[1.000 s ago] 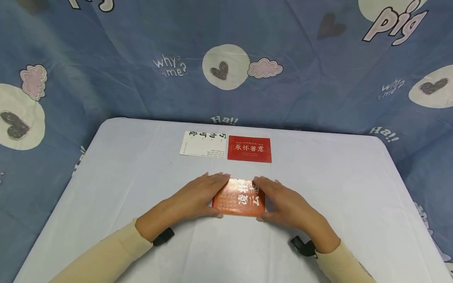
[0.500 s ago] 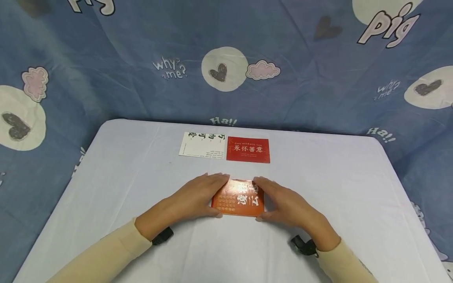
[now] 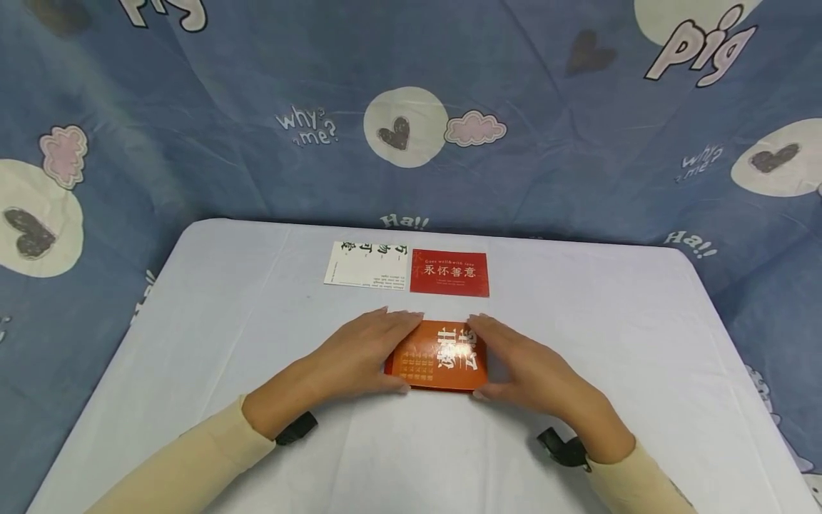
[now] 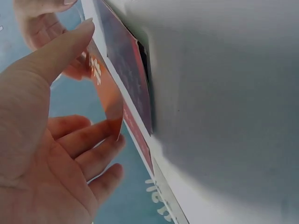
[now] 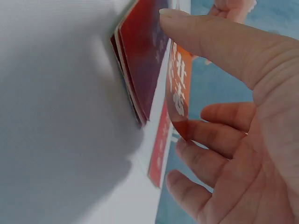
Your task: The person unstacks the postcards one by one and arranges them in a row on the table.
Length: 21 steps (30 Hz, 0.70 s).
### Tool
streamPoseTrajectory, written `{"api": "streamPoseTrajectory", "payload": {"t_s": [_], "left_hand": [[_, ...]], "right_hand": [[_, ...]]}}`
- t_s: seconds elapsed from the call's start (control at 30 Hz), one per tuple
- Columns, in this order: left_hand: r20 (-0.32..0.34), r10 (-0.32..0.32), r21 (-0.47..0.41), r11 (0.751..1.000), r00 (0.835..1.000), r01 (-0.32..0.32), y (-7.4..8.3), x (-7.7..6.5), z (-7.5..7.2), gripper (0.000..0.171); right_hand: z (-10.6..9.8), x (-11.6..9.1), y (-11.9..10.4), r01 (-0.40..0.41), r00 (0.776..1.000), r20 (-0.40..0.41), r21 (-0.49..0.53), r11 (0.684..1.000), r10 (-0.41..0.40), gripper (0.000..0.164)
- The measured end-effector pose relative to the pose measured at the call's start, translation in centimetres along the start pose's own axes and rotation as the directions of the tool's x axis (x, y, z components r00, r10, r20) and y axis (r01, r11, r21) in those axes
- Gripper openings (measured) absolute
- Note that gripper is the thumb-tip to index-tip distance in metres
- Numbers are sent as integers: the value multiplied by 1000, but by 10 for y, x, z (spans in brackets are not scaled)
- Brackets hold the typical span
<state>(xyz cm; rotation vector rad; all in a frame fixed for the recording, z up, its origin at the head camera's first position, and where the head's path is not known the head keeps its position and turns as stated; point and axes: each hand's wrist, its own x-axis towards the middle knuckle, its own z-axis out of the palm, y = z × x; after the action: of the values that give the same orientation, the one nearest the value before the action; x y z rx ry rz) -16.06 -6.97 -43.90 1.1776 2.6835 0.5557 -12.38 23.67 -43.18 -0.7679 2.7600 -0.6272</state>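
An orange card [image 3: 427, 350] with white lettering lies between my two hands. My left hand [image 3: 359, 357] pinches its left side, thumb at the near edge and fingers at the far edge. On the opposite side my right hand [image 3: 533, 364] holds it the same way. Both wrist views show the card raised a little over a small stack of cards [image 5: 142, 56], whose top one looks dark red to purple. In the left wrist view the orange card bends slightly near the fingertips, above the stack [image 4: 124, 65]. From the head view the orange card hides most of that stack.
Beyond the hands a white card [image 3: 366, 268] with dark lettering and a red card [image 3: 449, 273] lie side by side on the white table [image 3: 610, 314]. A blue printed cloth [image 3: 257, 171] hangs behind the table's far edge.
The orange card has come up off the stack and shifted slightly right and away. Both hands moved with it, the right hand more. The two far cards lie as before.
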Motion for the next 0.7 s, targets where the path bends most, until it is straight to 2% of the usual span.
{"api": "streamPoseTrajectory", "payload": {"t_s": [0.27, 0.43, 0.7], "left_hand": [[-24, -3, -2, 1000, 1000, 3, 7, 5, -4, 96], [-19, -5, 2, 1000, 1000, 5, 11, 11, -7, 96], [32, 13, 65, 998, 999, -16, 5, 39, -4, 97]], "right_hand": [[-5, -4, 0, 16, 999, -46, -62, 998, -19, 109], [-8, -5, 0, 20, 997, -70, -96, 995, -27, 105], [-16, -8, 9, -53, 995, -94, -116, 992, 42, 102]]}}
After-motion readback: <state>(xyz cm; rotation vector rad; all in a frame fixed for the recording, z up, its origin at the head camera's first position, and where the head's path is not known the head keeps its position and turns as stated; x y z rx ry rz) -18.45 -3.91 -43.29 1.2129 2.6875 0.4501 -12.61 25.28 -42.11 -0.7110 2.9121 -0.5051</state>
